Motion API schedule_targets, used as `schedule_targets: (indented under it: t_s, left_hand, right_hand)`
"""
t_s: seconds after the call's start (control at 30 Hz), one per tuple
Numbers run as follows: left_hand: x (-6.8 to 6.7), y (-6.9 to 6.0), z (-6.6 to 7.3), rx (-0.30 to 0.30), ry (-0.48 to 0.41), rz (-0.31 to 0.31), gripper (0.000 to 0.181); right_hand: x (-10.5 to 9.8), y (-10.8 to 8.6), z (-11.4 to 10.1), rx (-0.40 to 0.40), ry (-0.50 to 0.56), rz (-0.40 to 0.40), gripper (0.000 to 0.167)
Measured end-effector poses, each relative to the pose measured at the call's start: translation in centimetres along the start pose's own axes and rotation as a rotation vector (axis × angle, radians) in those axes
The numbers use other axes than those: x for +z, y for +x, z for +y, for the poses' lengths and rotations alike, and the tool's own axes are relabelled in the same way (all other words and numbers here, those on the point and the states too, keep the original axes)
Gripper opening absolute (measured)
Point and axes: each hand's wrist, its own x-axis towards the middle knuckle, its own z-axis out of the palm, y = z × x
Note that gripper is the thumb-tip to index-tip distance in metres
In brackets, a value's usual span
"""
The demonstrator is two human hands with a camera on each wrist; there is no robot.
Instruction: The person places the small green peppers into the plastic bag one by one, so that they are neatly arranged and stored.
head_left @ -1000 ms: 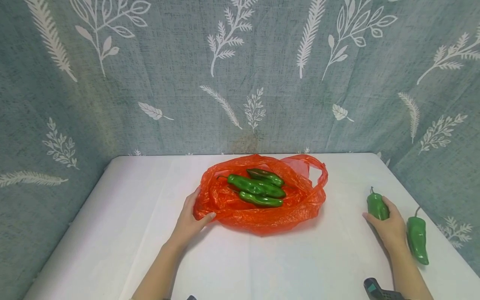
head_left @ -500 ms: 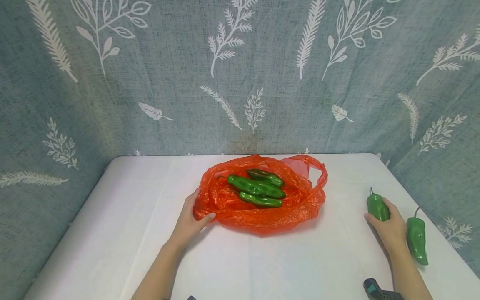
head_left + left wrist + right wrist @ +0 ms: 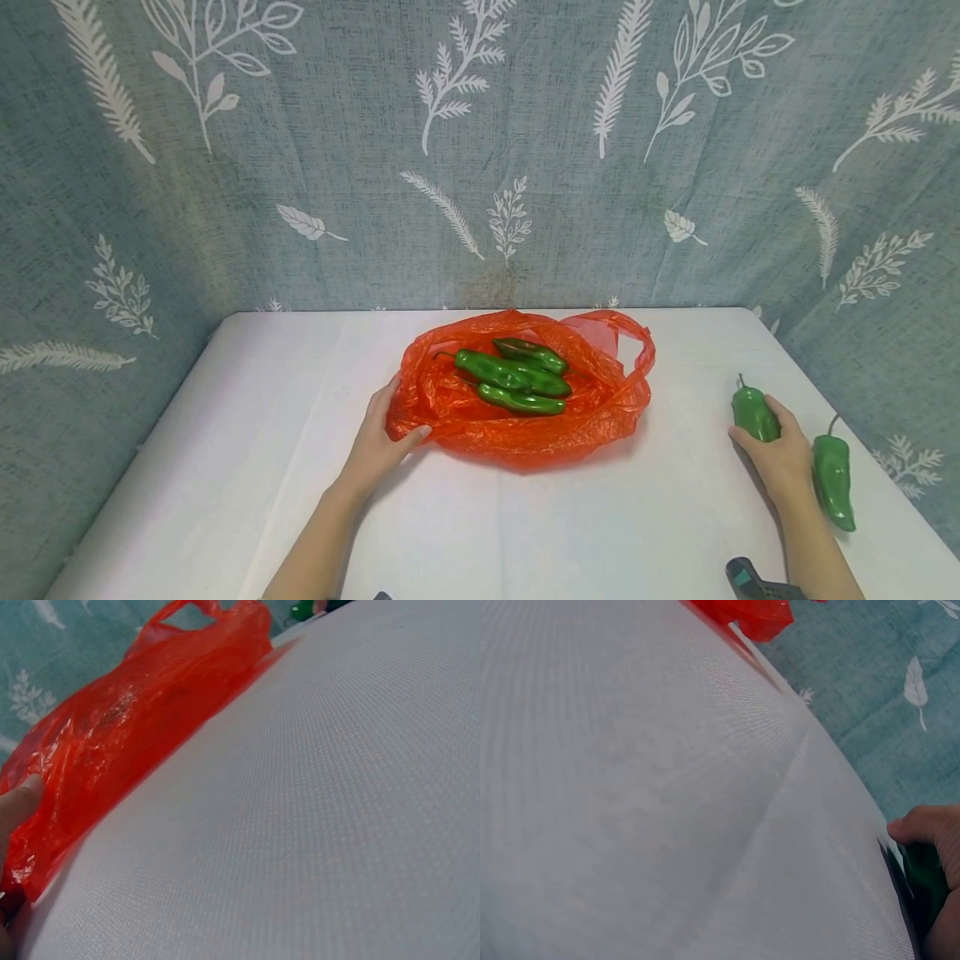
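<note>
Fabric backdrop [image 3: 480,125], grey-green, printed with white leaves and sprigs: hung beyond both hands, its folds running along the outer sides of each. Tabletop [image 3: 600,517], white, rounded at the far corners: lay beneath both hands and extended past them. Red bag [image 3: 525,437], thin crinkled plastic, mouth spread wide: sat on the tabletop between the hands, touching the left and well apart from the right, with a handle loop [image 3: 648,343] on the side toward the right hand. Left hand [image 3: 386,437]: grasped the near end of the bag, thumb along the front wall, fingers round the side and partly hidden. Right hand [image 3: 776,446]: grasped a pepper, thumb on the side facing the bag, fingers on the other. Loose pepper [image 3: 832,479], long, glossy green, stem pointing away: lay on the tabletop just outward of the right hand and wrist; contact with the wrist could not be told. Held pepper [image 3: 752,412], green, its stem end projecting beyond the right hand, the rest covered by it. Bagged peppers [image 3: 487,369], green, at least three, overlapping lengthwise: rested inside the bag, to the right of the left hand. Dark device [image 3: 761,579] with a teal patch, partly cut off: beside the right forearm, on the side toward the left hand.
</note>
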Motion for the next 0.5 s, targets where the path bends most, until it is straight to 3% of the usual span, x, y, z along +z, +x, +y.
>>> schedule_targets:
  t_s: [0.5]
  left_hand:
    - [-0.06, -0.07, 0.19, 0.029, -0.018, 0.008, 0.090]
  right_hand:
    - [-0.07, -0.16, -0.59, -0.034, 0.017, 0.007, 0.082]
